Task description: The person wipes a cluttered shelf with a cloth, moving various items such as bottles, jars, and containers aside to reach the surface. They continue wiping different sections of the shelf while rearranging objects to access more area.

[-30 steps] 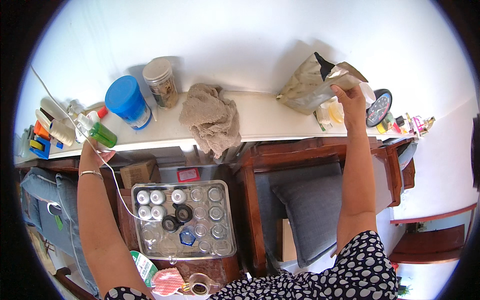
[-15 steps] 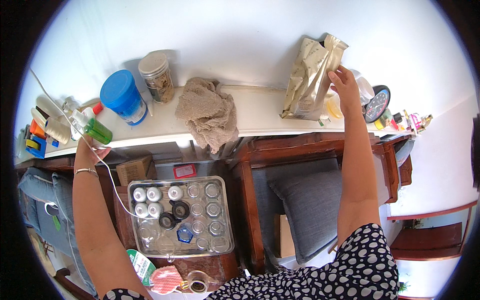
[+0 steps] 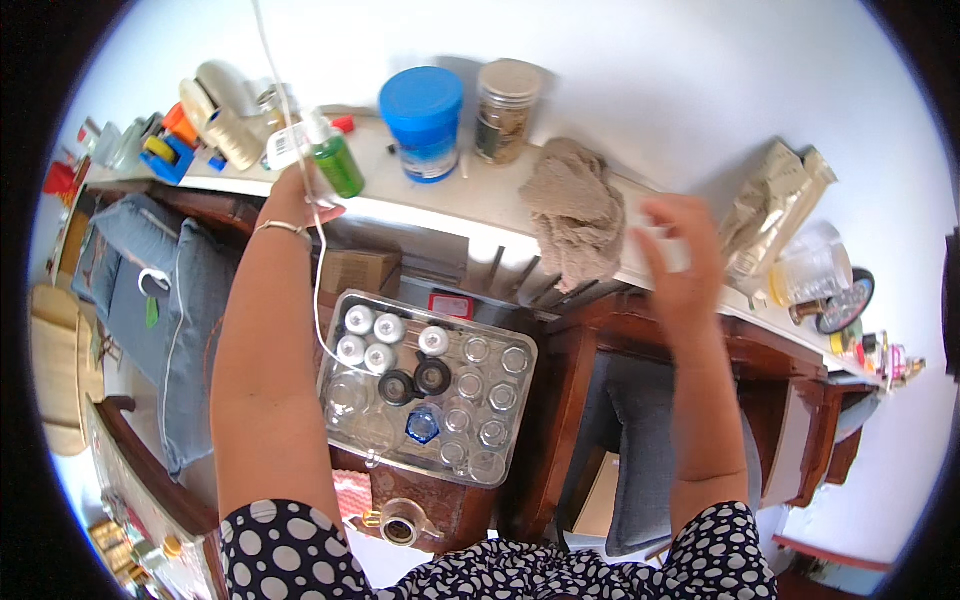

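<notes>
R hand (image 3: 688, 255) half-open, blurred, no grip visible. Crumpled brown terry cloth (image 3: 575, 210) just L of it, long axis approx front-to-back. L hand (image 3: 300, 195) farther off, hold unclear, nr green bottle (image 3: 338, 168).

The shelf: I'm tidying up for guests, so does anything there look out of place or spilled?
The brown towel stands out: it lies crumpled and droops over the front edge of the shelf, while the blue tub and jar nearby stand upright. I can make out no spill there.
</notes>
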### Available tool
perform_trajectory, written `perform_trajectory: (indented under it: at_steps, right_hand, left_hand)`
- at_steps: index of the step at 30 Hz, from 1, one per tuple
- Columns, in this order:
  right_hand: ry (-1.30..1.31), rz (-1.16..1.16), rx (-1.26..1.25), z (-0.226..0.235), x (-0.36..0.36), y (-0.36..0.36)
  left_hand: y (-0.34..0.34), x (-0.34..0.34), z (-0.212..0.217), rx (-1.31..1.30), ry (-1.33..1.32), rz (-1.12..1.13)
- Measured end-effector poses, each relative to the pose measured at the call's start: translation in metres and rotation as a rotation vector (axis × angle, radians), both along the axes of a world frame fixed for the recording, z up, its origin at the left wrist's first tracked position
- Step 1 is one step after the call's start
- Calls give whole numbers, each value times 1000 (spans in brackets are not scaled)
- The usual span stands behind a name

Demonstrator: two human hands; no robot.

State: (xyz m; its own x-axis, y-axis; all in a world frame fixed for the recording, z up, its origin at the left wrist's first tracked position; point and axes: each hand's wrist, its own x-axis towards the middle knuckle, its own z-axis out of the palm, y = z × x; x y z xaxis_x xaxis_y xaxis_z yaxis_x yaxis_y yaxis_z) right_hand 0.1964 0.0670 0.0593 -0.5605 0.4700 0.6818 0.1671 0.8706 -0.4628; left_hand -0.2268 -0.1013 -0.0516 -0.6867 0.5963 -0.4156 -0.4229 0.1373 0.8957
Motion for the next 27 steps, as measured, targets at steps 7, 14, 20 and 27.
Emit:
perform_trajectory:
  at_steps: [7,14,20,27]
  right_hand:
    - [-165,403,-224,-27,-181,-80]
    - [-278,233,-483,-40,-266,-83]
    - [-114,264,-373,-52,-237,-94]
    - [-192,139,-491,-37,-34,-78]
  left_hand:
    - [11,-3,2,-164,-51,85]
    - [5,-19,-19,2,-36,76]
    - [4,-40,-41,218,-60,-173]
    - [18,-18,-14,-142,-161,4]
